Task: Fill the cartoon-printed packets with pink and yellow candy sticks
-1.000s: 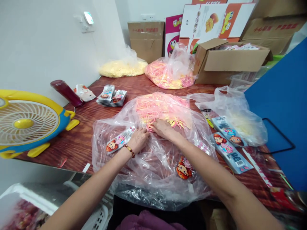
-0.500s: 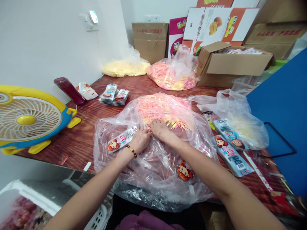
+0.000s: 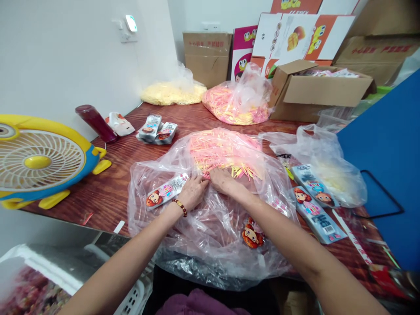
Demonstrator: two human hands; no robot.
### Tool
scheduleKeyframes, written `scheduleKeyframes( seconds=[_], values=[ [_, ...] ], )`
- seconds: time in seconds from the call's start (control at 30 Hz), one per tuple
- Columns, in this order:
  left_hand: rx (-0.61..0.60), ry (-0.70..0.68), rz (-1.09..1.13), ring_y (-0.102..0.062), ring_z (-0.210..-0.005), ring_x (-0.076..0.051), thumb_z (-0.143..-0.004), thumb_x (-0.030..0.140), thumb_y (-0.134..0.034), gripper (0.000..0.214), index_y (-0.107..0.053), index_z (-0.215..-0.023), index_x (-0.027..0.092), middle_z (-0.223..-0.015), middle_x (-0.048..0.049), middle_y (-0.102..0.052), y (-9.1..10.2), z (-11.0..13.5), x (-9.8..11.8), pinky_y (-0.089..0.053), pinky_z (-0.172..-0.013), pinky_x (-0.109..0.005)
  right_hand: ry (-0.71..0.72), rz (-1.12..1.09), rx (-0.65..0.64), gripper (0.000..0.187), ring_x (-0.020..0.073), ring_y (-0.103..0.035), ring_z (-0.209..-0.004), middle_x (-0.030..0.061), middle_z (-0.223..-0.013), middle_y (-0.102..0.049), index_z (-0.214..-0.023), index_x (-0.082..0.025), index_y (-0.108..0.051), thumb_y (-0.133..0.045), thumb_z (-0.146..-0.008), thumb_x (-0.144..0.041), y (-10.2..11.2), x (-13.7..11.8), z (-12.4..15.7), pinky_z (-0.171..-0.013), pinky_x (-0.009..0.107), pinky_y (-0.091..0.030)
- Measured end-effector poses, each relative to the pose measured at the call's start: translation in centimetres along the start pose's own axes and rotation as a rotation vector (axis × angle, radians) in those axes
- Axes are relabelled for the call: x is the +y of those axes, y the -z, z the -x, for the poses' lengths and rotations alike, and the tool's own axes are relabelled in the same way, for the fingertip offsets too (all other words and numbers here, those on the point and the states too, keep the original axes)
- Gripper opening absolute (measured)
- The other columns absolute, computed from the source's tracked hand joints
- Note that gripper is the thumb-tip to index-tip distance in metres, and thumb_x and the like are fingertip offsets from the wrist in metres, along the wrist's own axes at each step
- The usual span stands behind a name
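A heap of thin pink and yellow sticks (image 3: 226, 151) lies on a spread clear plastic bag (image 3: 210, 236) on the wooden table (image 3: 111, 192). My left hand (image 3: 193, 192), with a bead bracelet at the wrist, holds a cartoon-printed packet (image 3: 166, 191) at the near edge of the heap. My right hand (image 3: 225, 181) rests beside it, fingers curled at the sticks where the two hands meet. What the right fingers pinch is too small to name. Another printed packet (image 3: 251, 234) lies on the bag near my right forearm.
A yellow and blue fan (image 3: 39, 162) stands at the left. Behind it lie a dark red bottle (image 3: 93, 122) and stacked packets (image 3: 155, 129). Two bags of sticks (image 3: 236, 103), cardboard boxes (image 3: 315, 89), flat packets (image 3: 315, 205) and a blue board (image 3: 387, 166) fill the back and right.
My hands stay at the near edge of the stick heap, drawing slightly closer together. The camera view has shifted a little.
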State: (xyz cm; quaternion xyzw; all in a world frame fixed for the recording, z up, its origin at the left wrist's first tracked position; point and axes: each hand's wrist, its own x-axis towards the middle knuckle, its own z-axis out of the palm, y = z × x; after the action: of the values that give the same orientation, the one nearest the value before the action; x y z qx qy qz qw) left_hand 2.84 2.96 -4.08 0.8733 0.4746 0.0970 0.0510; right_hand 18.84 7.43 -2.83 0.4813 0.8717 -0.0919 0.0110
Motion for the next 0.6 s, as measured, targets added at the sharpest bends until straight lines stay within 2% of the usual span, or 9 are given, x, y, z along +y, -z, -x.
scheduleKeyframes(
  seconds=[0.13,0.23,0.33,0.4,0.5,0.53,0.6],
  values=[
    [0.016,0.008,0.033,-0.057,-0.099,-0.022,-0.092,0.012,-0.045,0.025,-0.065,-0.105,0.016,-0.104,-0.011,-0.063,1.1,0.2,0.0,-0.046,-0.09,-0.037,-0.008,-0.091,0.014,0.03,0.0273,-0.06,-0.107,0.022,-0.117,-0.064,-0.116,-0.006,-0.058,-0.041,-0.095,-0.018,-0.5,0.5,-0.2,-0.092,0.037,-0.043],
    [0.069,0.042,0.06,-0.059,-0.098,-0.022,-0.093,0.016,-0.044,0.026,-0.064,-0.11,0.016,-0.106,-0.0113,-0.065,2.5,1.1,-0.5,-0.047,-0.089,-0.036,0.007,-0.187,0.002,0.026,0.0207,-0.063,-0.092,0.0146,-0.108,-0.069,-0.112,-0.01,-0.059,-0.044,-0.092,-0.016,-0.6,2.0,0.6,-0.082,0.029,-0.046],
    [0.173,0.127,0.078,-0.061,-0.098,-0.024,-0.093,0.02,-0.047,0.024,-0.064,-0.109,0.017,-0.106,-0.0114,-0.067,3.9,2.9,-1.6,-0.048,-0.088,-0.039,0.013,-0.256,0.016,0.03,0.0179,-0.062,-0.093,0.0109,-0.11,-0.068,-0.116,-0.012,-0.057,-0.04,-0.092,-0.012,-0.5,3.8,1.8,-0.083,0.027,-0.046],
    [0.316,0.198,0.124,-0.062,-0.099,-0.024,-0.093,0.024,-0.047,0.023,-0.065,-0.107,0.018,-0.105,-0.011,-0.068,4.9,4.3,-2.6,-0.048,-0.089,-0.039,-0.017,-0.344,0.074,0.033,0.0186,-0.06,-0.104,0.0118,-0.119,-0.065,-0.121,-0.014,-0.054,-0.038,-0.093,-0.015,-0.3,4.8,2.6,-0.09,0.028,-0.045],
    [0.564,0.345,0.201,-0.062,-0.104,-0.023,-0.094,0.033,-0.045,0.029,-0.064,-0.11,0.018,-0.109,-0.0095,-0.067,5.9,6.0,-4.4,-0.047,-0.095,-0.037,-0.084,-0.603,0.201,0.033,0.0191,-0.057,-0.114,0.0094,-0.125,-0.062,-0.123,-0.018,-0.052,-0.04,-0.093,-0.022,-0.3,5.9,3.4,-0.094,0.03,-0.045],
    [0.585,0.39,0.227,-0.062,-0.104,-0.022,-0.094,0.035,-0.044,0.031,-0.064,-0.11,0.017,-0.11,-0.009,-0.068,6.1,6.3,-5.0,-0.048,-0.095,-0.037,-0.114,-0.714,0.237,0.032,0.0191,-0.059,-0.109,0.0086,-0.12,-0.064,-0.121,-0.019,-0.052,-0.041,-0.092,-0.025,-0.4,6.0,3.5,-0.09,0.03,-0.047],
    [0.495,0.423,0.257,-0.063,-0.102,-0.023,-0.093,0.037,-0.043,0.034,-0.066,-0.107,0.017,-0.108,-0.0085,-0.069,5.9,6.6,-6.2,-0.049,-0.094,-0.037,-0.16,-0.951,0.299,0.029,0.018,-0.063,-0.092,0.006,-0.104,-0.066,-0.115,-0.019,-0.052,-0.043,-0.09,-0.03,-1.1,6.1,3.5,-0.079,0.029,-0.05]
  ],
)
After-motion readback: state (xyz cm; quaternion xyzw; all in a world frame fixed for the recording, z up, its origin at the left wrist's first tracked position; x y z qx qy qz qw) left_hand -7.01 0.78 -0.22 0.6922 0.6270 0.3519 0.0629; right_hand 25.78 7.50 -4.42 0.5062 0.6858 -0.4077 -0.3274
